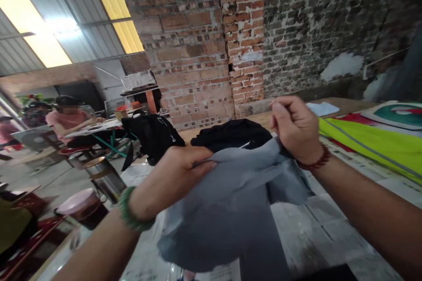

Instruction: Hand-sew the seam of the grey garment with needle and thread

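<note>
Cloth in a plain grey [227,210] hangs in front of the wearer, over the near part of the counter [329,228], its upper edge raised and its lower part drooping in loose folds. The left hand [173,175] has its grip pinching the upper left edge between thumb and fingers; a green beaded bracelet [132,210] circles that wrist. The right hand [295,127] is higher, its grip folded into a fist, and the cloth rises to a peak just at its underside; whether the fingers clasp that edge cannot be told. A dark red bracelet [318,160] sits on the right wrist. Just behind the cloth lies a heap of black fabric [231,134], with a black bag [153,136] to its left. On the right, a bright yellow garment with a grey stripe [372,142] stretches along the counter, and a small white piece [323,109] lies near the right hand. To the left of the left forearm are a metal flask [105,175] and a container with a pale pink top [77,202]. Farther off, a person in pink [67,118] sits at another table, and a brick wall [198,52] closes the background.
</note>
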`<state>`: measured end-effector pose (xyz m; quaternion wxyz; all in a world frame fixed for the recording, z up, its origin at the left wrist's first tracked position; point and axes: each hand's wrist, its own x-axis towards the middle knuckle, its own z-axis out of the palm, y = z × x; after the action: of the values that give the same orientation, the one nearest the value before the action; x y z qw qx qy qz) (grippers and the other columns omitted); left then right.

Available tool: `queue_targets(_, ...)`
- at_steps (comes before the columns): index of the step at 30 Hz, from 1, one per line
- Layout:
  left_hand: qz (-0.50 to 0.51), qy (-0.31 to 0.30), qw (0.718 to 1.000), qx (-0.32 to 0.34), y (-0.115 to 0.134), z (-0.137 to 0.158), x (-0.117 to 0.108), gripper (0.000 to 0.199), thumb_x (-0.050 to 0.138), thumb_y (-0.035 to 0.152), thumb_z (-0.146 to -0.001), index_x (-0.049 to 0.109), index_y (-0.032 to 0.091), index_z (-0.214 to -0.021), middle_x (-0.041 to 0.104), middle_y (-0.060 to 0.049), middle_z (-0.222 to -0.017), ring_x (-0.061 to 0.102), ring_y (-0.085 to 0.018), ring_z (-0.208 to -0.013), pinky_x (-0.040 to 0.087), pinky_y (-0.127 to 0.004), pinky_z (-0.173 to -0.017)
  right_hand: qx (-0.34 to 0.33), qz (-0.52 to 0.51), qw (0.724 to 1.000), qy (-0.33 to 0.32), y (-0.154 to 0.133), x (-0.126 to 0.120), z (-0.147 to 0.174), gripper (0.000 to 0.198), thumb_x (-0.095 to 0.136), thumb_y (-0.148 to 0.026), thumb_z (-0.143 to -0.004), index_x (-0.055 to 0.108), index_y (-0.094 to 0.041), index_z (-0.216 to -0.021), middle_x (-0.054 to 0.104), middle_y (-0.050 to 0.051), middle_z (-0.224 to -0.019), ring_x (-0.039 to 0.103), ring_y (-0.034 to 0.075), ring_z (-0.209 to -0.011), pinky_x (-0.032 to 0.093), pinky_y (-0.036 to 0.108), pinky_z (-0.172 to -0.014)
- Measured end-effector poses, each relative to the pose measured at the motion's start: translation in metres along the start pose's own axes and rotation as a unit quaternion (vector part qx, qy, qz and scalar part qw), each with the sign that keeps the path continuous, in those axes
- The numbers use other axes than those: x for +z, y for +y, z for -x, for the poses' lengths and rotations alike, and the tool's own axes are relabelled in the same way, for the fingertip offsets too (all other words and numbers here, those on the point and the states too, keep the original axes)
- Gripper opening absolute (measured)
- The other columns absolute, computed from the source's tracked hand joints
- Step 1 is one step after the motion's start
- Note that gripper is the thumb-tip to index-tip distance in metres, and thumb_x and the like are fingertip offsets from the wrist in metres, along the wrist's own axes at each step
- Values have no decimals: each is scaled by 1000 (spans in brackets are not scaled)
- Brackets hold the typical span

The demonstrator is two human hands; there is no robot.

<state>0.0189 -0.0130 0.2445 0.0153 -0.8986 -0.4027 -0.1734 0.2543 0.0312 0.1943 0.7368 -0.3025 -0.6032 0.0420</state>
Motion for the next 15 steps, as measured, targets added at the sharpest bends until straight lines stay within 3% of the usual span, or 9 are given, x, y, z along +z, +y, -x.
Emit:
queue_targets(3,16,-23,999,-40,-30,-28,36,21,48,30,-80,63,18,-72,57,3,-65,51,-10,-64,36,-19,-61,-4,102,994,-33,45,9,7,18,42,-30,-86,54,-17,-79,48,-4,-51,46,8,-47,38,19,-51)
queue_targets(7,74,-74,988,-117,-46,-46,77,16,53,28,-73,61,17,-65,46,6,-52,43,-9,-53,32,-19,-51,25,197,976,-90,98,11,22,23,39,-31,-86,55,-17,-78,51,-2,-53,50,11,-51,39,21,-55)
queue_targets(10,137,-118,978,-105,-41,-38,116,15,55,23,-70,57,16,-57,42,6,-50,42,-10,-52,30,-21,-48,53,253,954,-153,134,6,51,23,38,-30,-85,57,-18,-81,57,1,-57,52,14,-51,37,22,-53)
queue_targets(15,220,-125,962,-102,-39,-6,200,16,49,19,-73,56,16,-59,50,3,-58,47,-12,-60,35,-22,-55,89,281,935,-198,175,-6,122,27,33,-29,-85,57,-16,-83,62,5,-65,58,17,-57,39,24,-55)
